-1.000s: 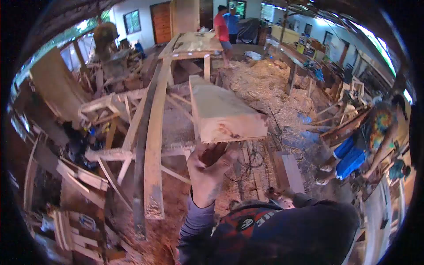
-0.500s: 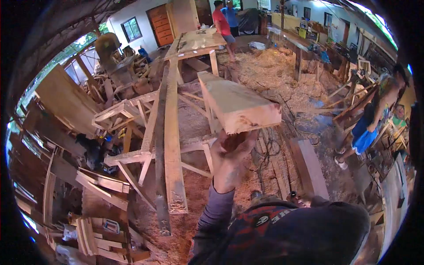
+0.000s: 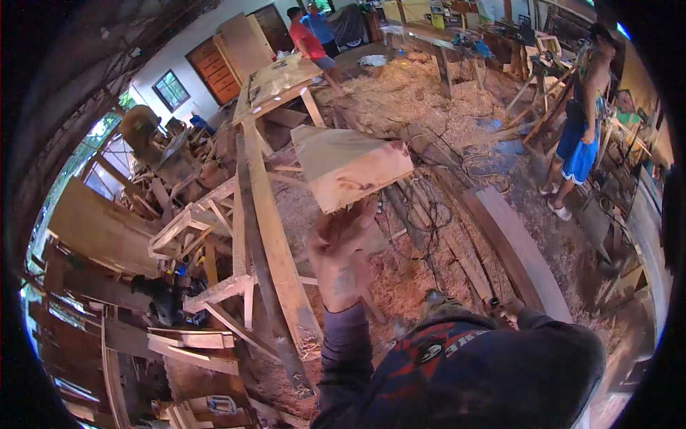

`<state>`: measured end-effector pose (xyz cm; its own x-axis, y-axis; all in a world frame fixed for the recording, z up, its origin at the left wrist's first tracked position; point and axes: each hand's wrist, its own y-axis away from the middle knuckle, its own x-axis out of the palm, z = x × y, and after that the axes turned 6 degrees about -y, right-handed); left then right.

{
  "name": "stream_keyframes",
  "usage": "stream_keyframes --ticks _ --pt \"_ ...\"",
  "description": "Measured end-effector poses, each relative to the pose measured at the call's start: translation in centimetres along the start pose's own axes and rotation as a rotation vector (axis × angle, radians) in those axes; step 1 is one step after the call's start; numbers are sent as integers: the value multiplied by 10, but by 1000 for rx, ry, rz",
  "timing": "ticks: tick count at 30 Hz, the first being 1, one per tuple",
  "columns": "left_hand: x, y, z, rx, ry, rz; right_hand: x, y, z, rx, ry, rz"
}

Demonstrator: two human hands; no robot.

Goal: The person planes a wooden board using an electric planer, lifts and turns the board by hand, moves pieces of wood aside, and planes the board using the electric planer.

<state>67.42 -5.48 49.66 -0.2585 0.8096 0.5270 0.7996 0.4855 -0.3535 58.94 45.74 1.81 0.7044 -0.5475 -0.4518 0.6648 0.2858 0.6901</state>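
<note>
A thick squared wooden plank (image 3: 350, 166) stretches away from me in the middle of the view, its cut end facing me. From beneath, my left hand (image 3: 343, 232) grips it near that end; the plank hides part of the fingers. Low beside my body, my right hand (image 3: 510, 309) is small and partly covered by the sleeve. Its fingers look closed around something dark with a round end (image 3: 493, 303), too small to name.
Long boards (image 3: 275, 236) rest on wooden trestles (image 3: 221, 289) to my left. Further off stands a worktable (image 3: 279, 79) with two people (image 3: 307, 39) beside it. Another person (image 3: 582, 129) stands at the right. A thick timber (image 3: 518, 250), cables (image 3: 436, 222) and wood shavings (image 3: 400, 93) lie on the floor.
My view has turned and tilted. The plank and my left hand now sit further left in it, with more of the plank's end face showing. My right hand has come into clearer sight.
</note>
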Motion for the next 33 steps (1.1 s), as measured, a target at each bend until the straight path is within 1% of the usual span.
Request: stream_keyframes --ticks 4,6,9,11,13,15,16,17,19,20,21,22,24,26,27,29,31,33 --pt "1 1 -7 -30 16 -35 14 0 -13 21 -15 -3" --pt "-1 -1 -10 5 71 36 20 -5 -19 29 -31 -4" --pt "11 -3 -19 -36 38 16 28 -15 -26 26 -39 -2" --pt "7 -5 -18 -24 39 32 30 -30 -32 21 -50 -3" --pt "-2 -6 -22 -10 37 49 35 -52 -41 -2 -61 -2" --pt "-14 -4 -28 -58 120 -3 43 -84 -65 -107 -23 9" --pt "-20 -6 -33 -85 82 -31 45 -104 -76 -212 68 15" --pt "-31 -4 -36 -101 73 -19 43 -116 -69 -315 385 -8" --pt "-57 2 -41 -49 176 4 42 -129 -62 -504 1021 -43" --pt "-62 2 -46 -39 226 -19 51 -131 -54 -412 107 -142" --pt "-64 1 -52 -28 276 -42 47 -128 -32 -271 -188 -164" --pt "-69 -4 -58 4 246 -45 43 -124 -8 -149 -497 -226" --pt "-80 -14 -70 68 186 -55 20 -123 26 -34 -218 -213" --pt "-78 -29 -81 89 172 32 26 -141 41 -112 -196 -211" --pt "-91 -30 -90 40 240 26 32 -154 40 -109 -206 -209" --pt "-104 -37 -100 -7 304 15 37 -179 34 -17 -36 -367" --pt "-108 -47 -101 -25 302 18 24 -152 84 46 -258 -388" --pt "-112 -58 -101 -34 265 -16 20 -151 100 4 -98 -405"
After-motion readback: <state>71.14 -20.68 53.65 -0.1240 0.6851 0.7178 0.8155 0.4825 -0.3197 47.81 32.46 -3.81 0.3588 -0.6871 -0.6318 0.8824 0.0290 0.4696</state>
